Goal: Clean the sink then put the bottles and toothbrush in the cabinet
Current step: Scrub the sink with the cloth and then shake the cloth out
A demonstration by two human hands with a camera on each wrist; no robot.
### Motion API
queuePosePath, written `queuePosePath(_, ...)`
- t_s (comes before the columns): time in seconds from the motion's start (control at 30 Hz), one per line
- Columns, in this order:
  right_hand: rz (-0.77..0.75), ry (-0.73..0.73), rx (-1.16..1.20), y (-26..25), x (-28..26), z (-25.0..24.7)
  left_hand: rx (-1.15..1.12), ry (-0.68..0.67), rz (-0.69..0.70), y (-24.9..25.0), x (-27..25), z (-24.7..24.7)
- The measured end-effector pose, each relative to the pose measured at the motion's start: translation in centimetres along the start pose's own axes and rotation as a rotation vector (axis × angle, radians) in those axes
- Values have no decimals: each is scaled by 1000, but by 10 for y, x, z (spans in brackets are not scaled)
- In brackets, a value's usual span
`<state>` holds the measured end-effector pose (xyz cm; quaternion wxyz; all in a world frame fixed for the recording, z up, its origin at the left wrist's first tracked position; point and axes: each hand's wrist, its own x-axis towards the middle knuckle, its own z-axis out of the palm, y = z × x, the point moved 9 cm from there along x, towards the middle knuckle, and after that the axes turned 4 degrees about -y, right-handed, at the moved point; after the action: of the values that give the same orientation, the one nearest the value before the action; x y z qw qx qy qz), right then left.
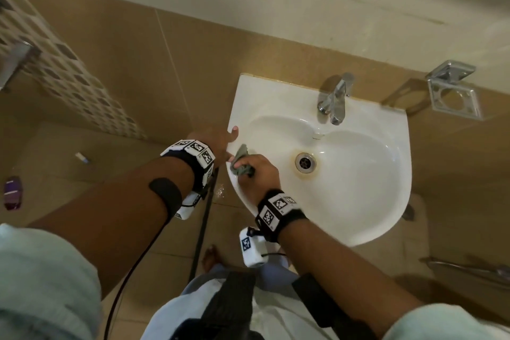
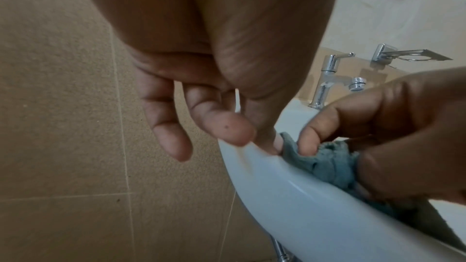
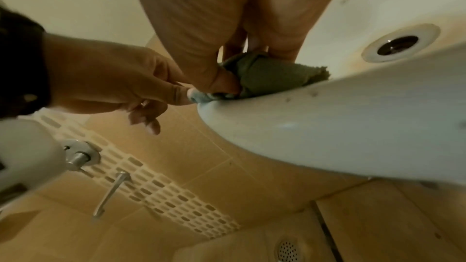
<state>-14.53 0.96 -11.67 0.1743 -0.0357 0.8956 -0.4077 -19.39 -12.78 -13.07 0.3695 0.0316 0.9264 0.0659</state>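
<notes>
While the right hand (image 1: 258,171) clutched a bunched cloth (image 1: 242,164) on the sink (image 1: 372,215) rim, the left hand (image 1: 218,143) lay just beside it, fingers loose, thumb on the rim. Beyond the grip, the basin held only its drain (image 1: 305,162); a bottle (image 1: 12,193) lay on the floor.

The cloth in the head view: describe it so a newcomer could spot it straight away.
Start at the white sink on the tan tiled wall, with its chrome tap at the back. Go to the rim's left edge, where both hands meet. The cloth is the small crumpled grey-green rag bunched under the right hand, the only soft, dark thing against the white basin.
</notes>
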Motion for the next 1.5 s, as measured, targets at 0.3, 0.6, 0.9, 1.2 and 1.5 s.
queuePosePath(0.3, -159, -300, -350, 104, -119, -72, 13, -6, -6, 6, -3, 2)
queuePosePath(0.6, 213, -74, -501, 194, -65, -241, 47, -26, -11, 11, -6, 3)
queuePosePath(0.9, 386, -453, -614, 185, -56, -98, 65, -50, -53, 15, -8, 3)
queuePosePath(1.2, 126, -425, -74, 48, -75, 5, 63, -36, -47, 17, -12, 0)
queuePosePath(1.5, 369, -342, -751, 223, -58, -174, 41, -45, -65, 15, -14, 0)
